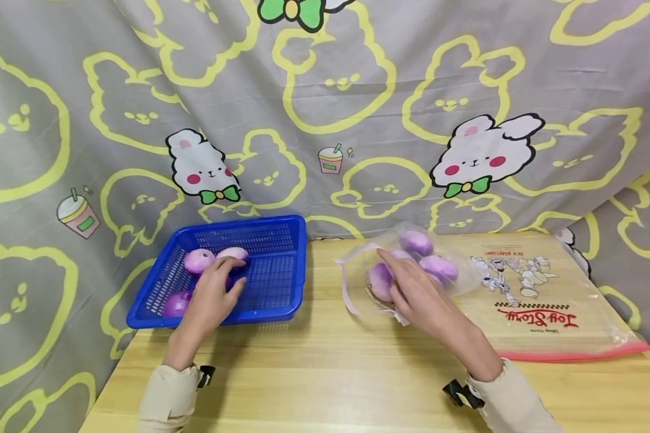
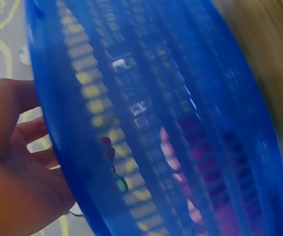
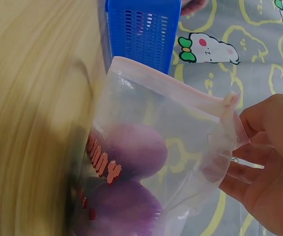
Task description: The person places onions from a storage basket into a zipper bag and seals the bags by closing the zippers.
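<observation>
Left hand: your left hand (image 1: 212, 297) reaches into the blue basket (image 1: 281, 288), fingers curled on a purple bun (image 1: 229, 280).
Right hand: your right hand (image 1: 417, 294) pinches the clear bag (image 3: 181, 162) mouth; buns inside, under your fingers.
Risk: a loose pinch lets the mouth fold shut, I think.

Two bare hands in view, left hand (image 1: 212, 294) and right hand (image 1: 417, 294), without rings, watches or gloves. Both forearms covered by loose cream-beige fabric sleeves, left sleeve (image 1: 168, 400) and right sleeve (image 1: 511, 403), gathered and wrinkled at the cuffs. Small black plastic clip-like camera mount fixed at each wrist, left mount (image 1: 206, 376) and right mount (image 1: 462, 394), sitting at the cuff edge.
</observation>
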`<state>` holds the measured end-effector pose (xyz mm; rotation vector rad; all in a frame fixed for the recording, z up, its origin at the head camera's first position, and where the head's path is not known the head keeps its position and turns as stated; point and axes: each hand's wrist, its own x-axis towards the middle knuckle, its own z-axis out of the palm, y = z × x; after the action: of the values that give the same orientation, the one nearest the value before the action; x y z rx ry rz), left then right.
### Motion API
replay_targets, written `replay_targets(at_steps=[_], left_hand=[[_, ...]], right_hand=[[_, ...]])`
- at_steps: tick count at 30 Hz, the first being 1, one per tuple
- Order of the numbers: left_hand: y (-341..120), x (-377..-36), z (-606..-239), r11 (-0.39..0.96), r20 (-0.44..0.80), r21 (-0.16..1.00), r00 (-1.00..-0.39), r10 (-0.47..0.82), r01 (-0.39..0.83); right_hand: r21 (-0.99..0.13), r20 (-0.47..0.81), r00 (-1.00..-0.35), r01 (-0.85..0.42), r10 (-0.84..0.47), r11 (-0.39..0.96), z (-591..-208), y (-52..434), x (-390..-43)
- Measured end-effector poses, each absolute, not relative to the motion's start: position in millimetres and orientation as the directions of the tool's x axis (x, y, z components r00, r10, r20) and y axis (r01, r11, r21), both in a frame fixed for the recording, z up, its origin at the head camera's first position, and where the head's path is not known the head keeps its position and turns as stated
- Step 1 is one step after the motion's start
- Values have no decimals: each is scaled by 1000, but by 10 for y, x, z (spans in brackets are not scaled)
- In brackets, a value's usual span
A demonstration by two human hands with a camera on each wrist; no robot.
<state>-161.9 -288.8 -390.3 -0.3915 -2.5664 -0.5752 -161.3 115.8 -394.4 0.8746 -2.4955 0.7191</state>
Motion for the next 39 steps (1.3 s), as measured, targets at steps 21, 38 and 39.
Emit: replay_targets(at_steps=[21, 38, 39], left_hand=[[-3480, -1751, -3974, 964, 311, 186, -942, 124, 189], [-3511, -1829, -4077, 952, 222, 258, -969, 107, 164], [-3515, -1830, -4076, 950, 220, 264, -970, 107, 164]], right_hand=[[-348, 509, -727, -663, -461, 663, -3898, 1179, -1629], [-361, 523, -734, -651, -433, 668, -3850, 1242, -1645], [-362, 522, -735, -650, -432, 668, -3844, 1246, -1646]])
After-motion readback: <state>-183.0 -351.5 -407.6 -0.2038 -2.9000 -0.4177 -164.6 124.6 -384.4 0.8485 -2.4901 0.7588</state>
